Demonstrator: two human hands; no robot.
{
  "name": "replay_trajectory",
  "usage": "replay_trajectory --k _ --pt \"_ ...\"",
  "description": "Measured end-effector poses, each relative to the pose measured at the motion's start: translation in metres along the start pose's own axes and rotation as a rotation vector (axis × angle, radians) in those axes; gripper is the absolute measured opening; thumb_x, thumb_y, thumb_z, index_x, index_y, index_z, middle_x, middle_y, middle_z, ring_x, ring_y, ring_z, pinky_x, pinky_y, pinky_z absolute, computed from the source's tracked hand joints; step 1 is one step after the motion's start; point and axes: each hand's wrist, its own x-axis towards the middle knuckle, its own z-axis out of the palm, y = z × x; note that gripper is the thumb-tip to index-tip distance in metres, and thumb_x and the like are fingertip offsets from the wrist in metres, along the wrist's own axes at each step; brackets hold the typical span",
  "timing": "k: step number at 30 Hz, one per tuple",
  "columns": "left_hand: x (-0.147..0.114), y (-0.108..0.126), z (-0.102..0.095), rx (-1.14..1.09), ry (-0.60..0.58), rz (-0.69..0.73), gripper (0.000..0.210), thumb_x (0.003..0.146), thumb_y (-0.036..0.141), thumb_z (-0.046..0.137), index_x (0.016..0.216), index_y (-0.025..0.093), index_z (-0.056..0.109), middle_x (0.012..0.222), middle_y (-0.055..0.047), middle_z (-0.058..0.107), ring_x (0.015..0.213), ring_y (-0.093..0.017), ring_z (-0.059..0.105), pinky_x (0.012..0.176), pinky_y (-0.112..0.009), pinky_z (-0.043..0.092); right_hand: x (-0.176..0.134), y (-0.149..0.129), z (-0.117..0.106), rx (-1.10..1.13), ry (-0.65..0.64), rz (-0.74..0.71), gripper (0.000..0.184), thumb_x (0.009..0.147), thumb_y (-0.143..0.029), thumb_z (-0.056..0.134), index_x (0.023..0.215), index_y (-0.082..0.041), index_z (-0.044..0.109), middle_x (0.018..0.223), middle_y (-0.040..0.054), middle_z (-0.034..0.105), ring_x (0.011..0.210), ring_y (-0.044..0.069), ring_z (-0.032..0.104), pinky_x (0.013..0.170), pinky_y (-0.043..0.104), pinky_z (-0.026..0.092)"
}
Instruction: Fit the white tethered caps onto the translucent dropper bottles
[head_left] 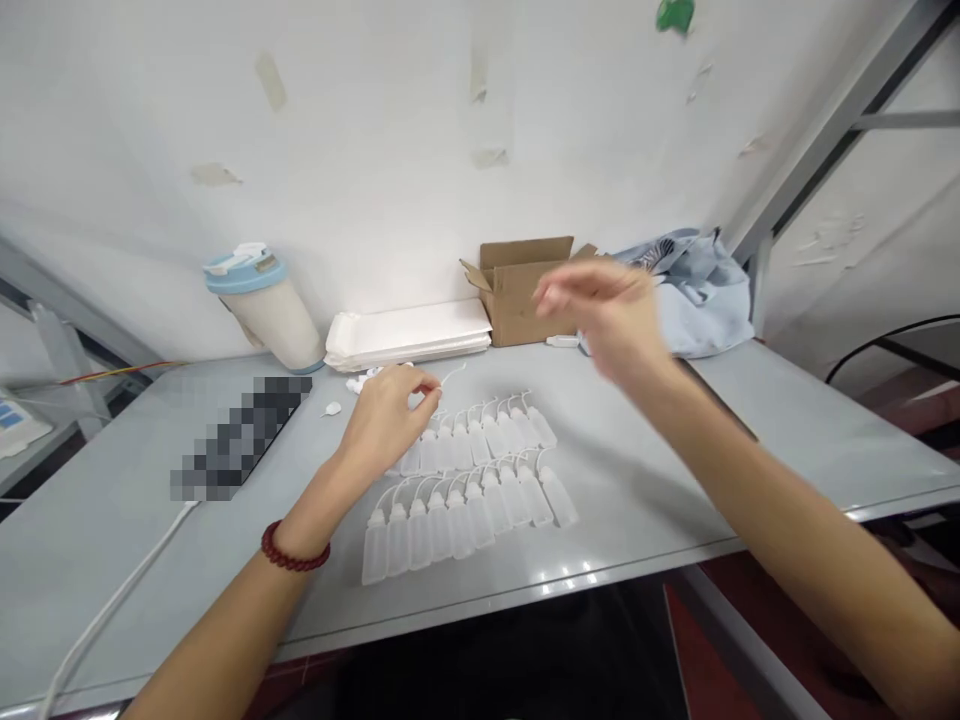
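Note:
My left hand [394, 405] is above the far row of bottles, thumb and forefinger pinched on a thin white strap [454, 373]; whatever else sits between the fingertips is hidden. Two rows of small translucent plastic bottles [471, 515] lie on the table, each with a thin white strap curving from its neck. A few white caps [360, 381] show partly behind my left hand, and a loose white cap [331, 408] lies to its left. My right hand [604, 310] is raised in front of the cardboard box, fingers bent and smeared by motion.
Along the wall stand a cup with a blue lid [266, 310], a stack of white packets [412, 333], an open cardboard box [517, 300] and a light blue cloth bag [705, 300]. A pixelated dark phone [247, 435] with a white cable lies left on the grey table [637, 520].

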Motion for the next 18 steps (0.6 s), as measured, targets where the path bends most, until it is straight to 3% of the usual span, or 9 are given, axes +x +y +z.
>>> replay_trajectory --k 3,7,18 --pt "-0.001 0.005 0.001 -0.051 -0.013 -0.007 0.017 0.08 0.024 0.05 0.077 0.02 0.066 0.083 -0.004 0.071 0.082 -0.022 0.063 0.076 -0.035 0.048 -0.018 0.018 0.01 0.094 -0.005 0.125 0.015 0.059 -0.024 0.081 0.069 -0.02 0.071 0.067 -0.0008 0.068 0.061 0.013 0.062 0.069 0.034 0.053" --pt "-0.002 0.009 0.003 -0.112 -0.016 -0.021 0.016 0.078 0.025 0.051 0.075 0.021 0.066 0.08 -0.003 0.071 0.078 -0.021 0.063 0.075 -0.034 0.05 -0.035 0.039 0.018 0.159 -0.026 0.307 0.021 0.053 -0.023 0.083 0.071 -0.021 0.072 0.07 0.0003 0.071 0.067 0.016 0.066 0.072 0.034 0.054" --pt "-0.001 0.007 0.005 -0.126 -0.026 -0.068 0.016 0.078 0.026 0.051 0.074 0.021 0.065 0.082 -0.003 0.072 0.078 -0.021 0.064 0.075 -0.035 0.05 -0.028 0.044 0.004 0.119 -0.039 0.319 0.027 0.056 -0.028 0.081 0.08 -0.02 0.071 0.082 0.0035 0.072 0.08 0.017 0.068 0.084 0.036 0.052"
